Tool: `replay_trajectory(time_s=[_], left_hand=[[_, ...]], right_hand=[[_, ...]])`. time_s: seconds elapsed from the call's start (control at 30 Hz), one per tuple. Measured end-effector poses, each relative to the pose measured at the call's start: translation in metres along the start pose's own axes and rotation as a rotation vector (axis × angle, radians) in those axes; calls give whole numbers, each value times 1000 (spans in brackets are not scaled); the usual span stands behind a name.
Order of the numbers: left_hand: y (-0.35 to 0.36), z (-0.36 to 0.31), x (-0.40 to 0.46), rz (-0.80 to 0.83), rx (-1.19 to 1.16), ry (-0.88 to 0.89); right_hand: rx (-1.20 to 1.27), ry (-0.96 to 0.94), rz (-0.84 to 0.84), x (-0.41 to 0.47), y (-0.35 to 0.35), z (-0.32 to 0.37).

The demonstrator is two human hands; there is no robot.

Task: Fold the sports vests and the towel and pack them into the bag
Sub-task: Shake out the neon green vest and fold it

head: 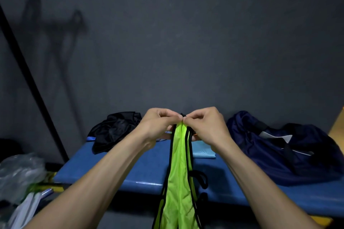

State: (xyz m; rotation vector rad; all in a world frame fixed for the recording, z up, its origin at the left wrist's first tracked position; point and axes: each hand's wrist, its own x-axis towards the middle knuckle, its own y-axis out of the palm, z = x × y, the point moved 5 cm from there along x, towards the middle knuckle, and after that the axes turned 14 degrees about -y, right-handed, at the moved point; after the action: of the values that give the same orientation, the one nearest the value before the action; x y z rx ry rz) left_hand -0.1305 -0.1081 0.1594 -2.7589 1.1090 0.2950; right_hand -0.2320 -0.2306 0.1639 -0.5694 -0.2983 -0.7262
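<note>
We pinch the neon green vest (178,169) by its top between our left hand (158,126) and right hand (206,128), letting it hang before the blue bench (119,169); black vest (115,130), light-blue towel (202,151) and navy bag (279,150) lie behind.

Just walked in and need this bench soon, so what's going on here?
A person is folding sports kit. Both hands, left hand and right hand, pinch the top of a neon green vest that hangs in front of the blue bench. A black vest lies crumpled on the bench, a light blue towel lies behind the green one, and the navy bag sits at the right.
</note>
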Motion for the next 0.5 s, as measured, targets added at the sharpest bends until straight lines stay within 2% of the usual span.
replay_trajectory(time_s=[0.17,0.27,0.4,0.43,0.5], left_hand=[[5,3,-2,48,-49,-12],[5,4,-3,61,-89,-29],[3,6,-14,217,-122,-31],[-2,7,-18,224,-62,6],[-20,8,-22,123,100,158]], right_hand=[[-10,-25,4,-1,2,3],[-91,-112,39,-4,4,6],[-229,-244,56,-5,-8,6],[-182,-255,98,-5,-11,5],[10,-269,195,-6,-19,5]])
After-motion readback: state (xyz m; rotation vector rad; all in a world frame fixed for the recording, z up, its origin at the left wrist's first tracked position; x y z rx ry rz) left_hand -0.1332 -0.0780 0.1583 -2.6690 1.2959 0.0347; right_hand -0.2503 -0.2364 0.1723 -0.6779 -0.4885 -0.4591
